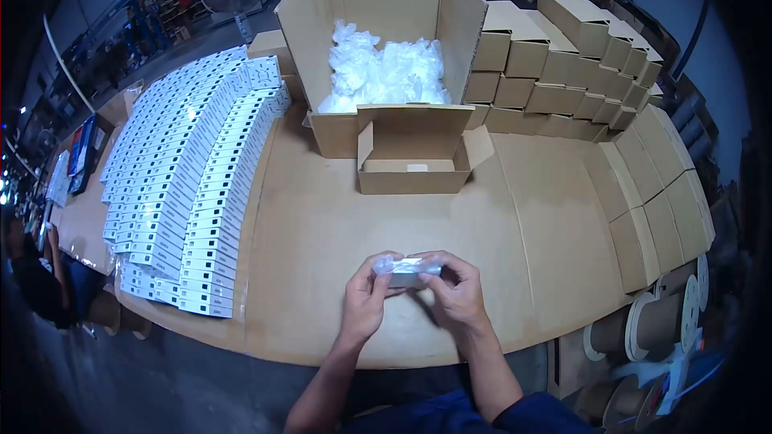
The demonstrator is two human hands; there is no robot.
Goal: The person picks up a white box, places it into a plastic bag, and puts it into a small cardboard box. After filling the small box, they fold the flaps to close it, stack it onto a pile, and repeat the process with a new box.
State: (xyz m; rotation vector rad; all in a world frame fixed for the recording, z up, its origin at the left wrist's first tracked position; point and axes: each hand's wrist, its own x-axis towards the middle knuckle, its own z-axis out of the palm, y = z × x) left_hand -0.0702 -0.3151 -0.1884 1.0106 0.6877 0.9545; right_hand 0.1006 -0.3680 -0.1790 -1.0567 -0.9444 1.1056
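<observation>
1. Head view, the hands: both are up over the near edge of the cardboard-covered table point(523, 217). My left hand point(366, 297) and right hand point(458, 293) each pinch one end of a small plastic-wrapped item point(408, 270), fingers curled around it, thumbs on the near side. Neither hand is loose; both grasp the same piece, held just above the table surface.

2. Head view, straight ahead: a small open carton point(414, 162) sits with its flaps spread and what looks like a small white piece on its floor. Right behind it, touching, stands a large open box point(378, 8) with a heap of clear plastic bags point(386, 72) inside.

3. Head view, left: long rows of white printed boxes point(185, 193) lie overlapped like shingles, running from the far corner down to the near edge.

4. Head view, right: folded brown cartons point(563, 56) are stacked behind and laid flat along the right edge. Cardboard spools point(651, 325) sit below the table edge.

5. How I would handle this step, as I judge it: keep the grip at the two ends so the wrap stays taut and the middle stays visible. I would hold the piece low over the table so a slip costs nothing. The film looks slick, so a firm pinch with the fingertips seems wiser than a flat palm hold. The open carton lies dead ahead, with a free path to it.
</observation>
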